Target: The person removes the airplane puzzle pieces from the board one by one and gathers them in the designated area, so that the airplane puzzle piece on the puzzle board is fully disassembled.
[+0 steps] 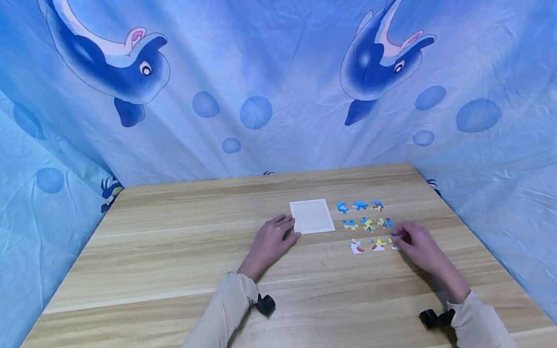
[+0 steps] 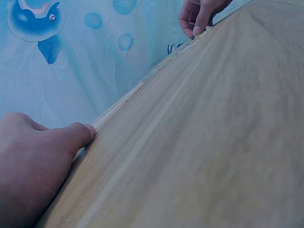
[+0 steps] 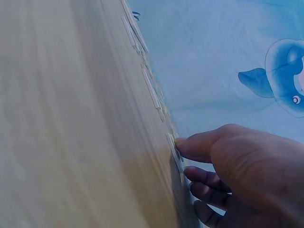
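A square white puzzle tray (image 1: 311, 216) with a thin inner outline lies flat on the table. My left hand (image 1: 271, 241) rests at its left side, with fingertips on the left edge and the thumb by the near corner. To the tray's right, colourful jigsaw pieces (image 1: 367, 224) are laid out in three rows. My right hand (image 1: 419, 245) pinches the jigsaw piece (image 1: 395, 247) at the right end of the nearest row, partly covering it. In the right wrist view, the thumb presses on that piece's edge, low at the tabletop, and the other fingers curl beside it.
The wooden table (image 1: 174, 251) extends widely to the left and in front. A blue curtain (image 1: 287, 121) printed with dolphins and bubbles hangs behind it and along both sides. Black wrist cameras sit at both sleeves, the left one (image 1: 266, 305) close over the tabletop.
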### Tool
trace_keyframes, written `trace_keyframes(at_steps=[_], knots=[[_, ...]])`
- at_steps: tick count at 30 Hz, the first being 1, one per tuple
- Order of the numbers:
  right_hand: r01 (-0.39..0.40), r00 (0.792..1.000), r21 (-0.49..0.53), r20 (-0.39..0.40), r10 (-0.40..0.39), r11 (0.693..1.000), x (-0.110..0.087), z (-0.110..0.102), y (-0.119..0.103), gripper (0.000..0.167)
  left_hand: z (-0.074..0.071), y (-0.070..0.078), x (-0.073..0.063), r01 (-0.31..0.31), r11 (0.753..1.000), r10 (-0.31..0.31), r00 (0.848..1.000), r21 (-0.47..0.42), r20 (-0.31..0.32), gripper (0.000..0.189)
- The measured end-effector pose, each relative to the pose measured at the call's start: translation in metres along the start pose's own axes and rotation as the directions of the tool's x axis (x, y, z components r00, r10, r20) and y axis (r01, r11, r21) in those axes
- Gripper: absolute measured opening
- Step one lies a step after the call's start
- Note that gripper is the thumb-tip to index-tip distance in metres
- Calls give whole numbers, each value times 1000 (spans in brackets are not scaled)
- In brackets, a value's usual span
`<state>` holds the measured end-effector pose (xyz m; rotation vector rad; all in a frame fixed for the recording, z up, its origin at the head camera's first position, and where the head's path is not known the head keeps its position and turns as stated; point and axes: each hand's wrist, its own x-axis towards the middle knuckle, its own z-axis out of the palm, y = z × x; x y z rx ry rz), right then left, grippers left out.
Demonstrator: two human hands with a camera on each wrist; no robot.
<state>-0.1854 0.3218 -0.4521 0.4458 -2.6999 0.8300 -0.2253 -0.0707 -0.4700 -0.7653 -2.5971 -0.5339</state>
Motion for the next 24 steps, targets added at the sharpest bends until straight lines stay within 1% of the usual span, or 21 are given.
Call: trace_keyframes(at_steps=[3,6,10,15,20,24], knots=[[-26,1000,-12,15,26,1000,0,0,0,11,0,0,0,5,1000,-5,1000,-1,6,45],[-34,999,-19,23,34,999,0,0,0,10,0,0,0,-3,1000,3,1000,-5,-1,45],[-26,1000,-19,12,26,999,0,0,1,8,1,0,0,-9,1000,9,1000,-7,-8,45],[-33,999,-16,2,33,999,-1,1,2,5,1,0,0,-1,1000,1,1000,-14,-1,46],[-27,999,-21,-26,26,999,0,1,-1,9,1,0,-1,14,1000,-14,1000,-27,9,49],[-4,998,-42,-66,1,999,2,3,-7,14,-2,1,0,20,999,-20,1000,-35,12,51]])
